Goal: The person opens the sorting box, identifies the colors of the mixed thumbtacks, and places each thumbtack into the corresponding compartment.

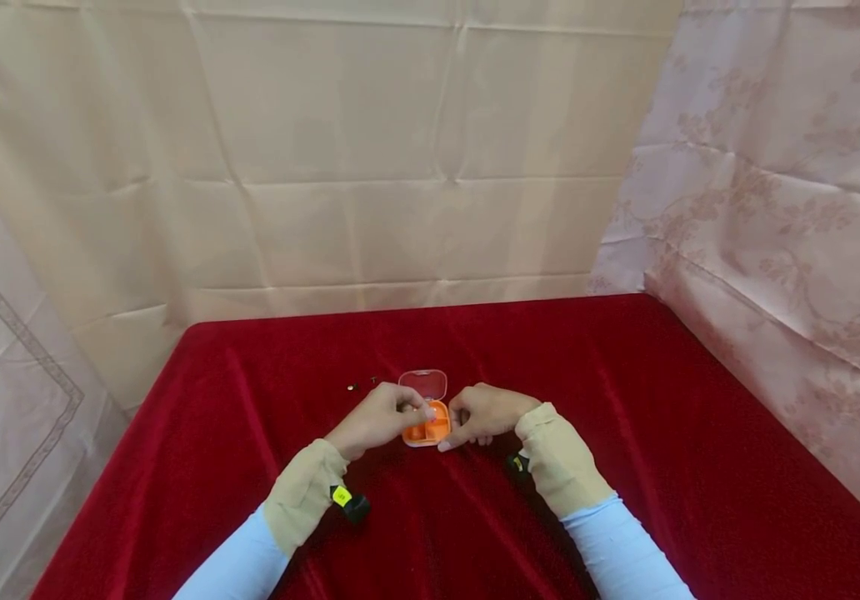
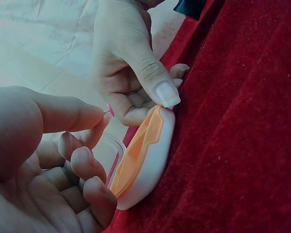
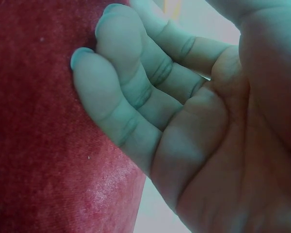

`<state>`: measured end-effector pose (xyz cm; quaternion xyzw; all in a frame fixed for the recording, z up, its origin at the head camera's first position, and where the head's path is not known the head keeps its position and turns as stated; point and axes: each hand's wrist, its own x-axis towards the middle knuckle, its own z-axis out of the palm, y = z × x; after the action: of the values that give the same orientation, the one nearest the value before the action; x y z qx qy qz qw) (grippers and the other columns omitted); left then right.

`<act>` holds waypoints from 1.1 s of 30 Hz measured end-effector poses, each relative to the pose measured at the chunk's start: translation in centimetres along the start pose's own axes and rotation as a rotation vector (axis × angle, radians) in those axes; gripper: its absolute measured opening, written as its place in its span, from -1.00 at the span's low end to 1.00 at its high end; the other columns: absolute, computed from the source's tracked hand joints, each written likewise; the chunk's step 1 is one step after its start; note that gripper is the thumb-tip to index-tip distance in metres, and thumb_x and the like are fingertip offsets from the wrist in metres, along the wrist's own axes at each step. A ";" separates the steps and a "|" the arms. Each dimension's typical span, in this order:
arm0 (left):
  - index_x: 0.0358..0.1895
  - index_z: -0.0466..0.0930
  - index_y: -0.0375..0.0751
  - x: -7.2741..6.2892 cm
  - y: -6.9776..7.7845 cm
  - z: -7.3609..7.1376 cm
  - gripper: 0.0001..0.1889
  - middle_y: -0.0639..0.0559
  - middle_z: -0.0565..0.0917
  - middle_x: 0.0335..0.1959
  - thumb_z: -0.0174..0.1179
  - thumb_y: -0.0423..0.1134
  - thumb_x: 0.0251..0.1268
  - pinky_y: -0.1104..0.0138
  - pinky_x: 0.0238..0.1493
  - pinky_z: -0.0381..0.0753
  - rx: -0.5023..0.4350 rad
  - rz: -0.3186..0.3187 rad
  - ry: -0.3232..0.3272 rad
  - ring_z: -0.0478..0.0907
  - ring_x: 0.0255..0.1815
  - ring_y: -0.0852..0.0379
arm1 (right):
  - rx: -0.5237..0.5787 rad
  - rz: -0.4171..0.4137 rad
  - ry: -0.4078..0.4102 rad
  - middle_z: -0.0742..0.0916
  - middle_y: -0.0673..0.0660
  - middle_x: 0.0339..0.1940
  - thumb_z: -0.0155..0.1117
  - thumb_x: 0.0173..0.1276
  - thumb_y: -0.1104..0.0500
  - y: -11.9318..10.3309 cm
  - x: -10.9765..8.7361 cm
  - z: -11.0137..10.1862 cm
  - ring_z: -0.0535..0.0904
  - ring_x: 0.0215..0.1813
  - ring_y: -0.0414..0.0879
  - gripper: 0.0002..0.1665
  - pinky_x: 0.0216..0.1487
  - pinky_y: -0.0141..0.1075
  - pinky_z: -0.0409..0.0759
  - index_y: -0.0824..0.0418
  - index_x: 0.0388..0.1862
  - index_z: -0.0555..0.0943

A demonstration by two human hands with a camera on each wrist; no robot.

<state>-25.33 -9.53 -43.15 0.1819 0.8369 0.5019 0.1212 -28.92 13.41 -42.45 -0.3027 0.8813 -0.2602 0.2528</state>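
Note:
An orange and white pill box (image 1: 430, 430) with divided compartments lies on the table, its clear lid (image 1: 424, 383) standing raised at the far side. My left hand (image 1: 385, 419) is over the left part of the box, pinching a thumbtack (image 2: 110, 110) with a flat pink head between thumb and index finger. In the left wrist view the tack's thin pin points back toward the fingertips. At the box's right side, my right hand (image 1: 492, 412) grips the end of it with thumb and index finger. Its other fingers (image 3: 97, 82) are curled close to the cloth.
Two small objects, one light and dark (image 1: 352, 387) and one dark (image 1: 373, 379), lie on the red cloth (image 1: 595, 467) left of the lid. A beige curtain (image 1: 400, 167) hangs behind the table, with a patterned pale curtain (image 1: 790, 217) on the right.

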 end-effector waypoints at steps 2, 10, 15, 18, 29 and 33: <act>-0.20 0.77 -0.19 0.1 0.0 0.0 -0.92 0.02 0.66 -0.37 0.32 -0.27 0.42 0.40 -0.38 0.47 0.009 0.000 0.002 0.43 -0.43 0.21 | -0.002 -0.001 0.001 0.70 -0.04 -0.55 0.57 0.25 -0.10 0.0 0.1 0.0 0.63 -0.52 -0.15 -0.65 -0.45 -0.29 0.64 0.09 -0.41 0.64; -0.19 0.77 -0.22 0.1 0.1 0.0 -0.93 0.04 0.66 -0.36 0.31 -0.33 0.40 0.41 -0.37 0.49 -0.002 0.010 -0.008 0.45 -0.41 0.21 | -0.006 0.009 0.003 0.69 -0.03 -0.55 0.55 0.27 -0.10 -0.1 0.0 -0.1 0.63 -0.53 -0.15 -0.65 -0.46 -0.29 0.64 0.09 -0.42 0.64; -0.17 0.77 -0.25 0.0 -0.1 0.2 -0.91 -0.03 0.72 -0.31 0.32 -0.30 0.41 0.40 -0.34 0.54 -0.031 0.014 -0.024 0.51 -0.37 0.16 | -0.005 0.006 0.002 0.69 -0.03 -0.56 0.55 0.27 -0.09 -0.2 -0.1 0.0 0.62 -0.53 -0.15 -0.66 -0.45 -0.29 0.63 0.09 -0.42 0.64; -0.18 0.77 -0.25 -0.1 -0.1 0.3 -0.90 -0.03 0.72 -0.31 0.33 -0.29 0.41 0.39 -0.33 0.53 -0.030 0.011 -0.026 0.51 -0.37 0.15 | -0.007 0.001 0.005 0.70 -0.04 -0.56 0.56 0.25 -0.09 -0.2 -0.1 0.1 0.62 -0.53 -0.16 -0.67 -0.46 -0.30 0.62 0.08 -0.41 0.64; -0.21 0.77 -0.26 0.0 0.0 0.5 -0.89 -0.04 0.70 -0.35 0.33 -0.27 0.41 0.40 -0.37 0.51 -0.025 0.025 -0.035 0.50 -0.40 0.18 | 0.002 -0.006 0.002 0.70 -0.03 -0.55 0.56 0.26 -0.06 -0.2 -0.2 0.0 0.61 -0.54 -0.16 -0.68 -0.47 -0.31 0.61 0.09 -0.41 0.64; -0.25 0.77 -0.20 0.0 0.0 0.7 -0.88 0.04 0.62 -0.46 0.34 -0.22 0.42 0.41 -0.43 0.42 0.001 0.033 -0.027 0.40 -0.47 0.24 | -0.013 -0.014 0.001 0.70 -0.03 -0.56 0.56 0.26 -0.08 -0.1 -0.1 0.0 0.61 -0.54 -0.16 -0.68 -0.48 -0.30 0.62 0.07 -0.40 0.64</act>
<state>-25.05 -9.00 -43.43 0.2023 0.8325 0.5007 0.1241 -28.80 13.39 -42.40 -0.3105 0.8810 -0.2562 0.2484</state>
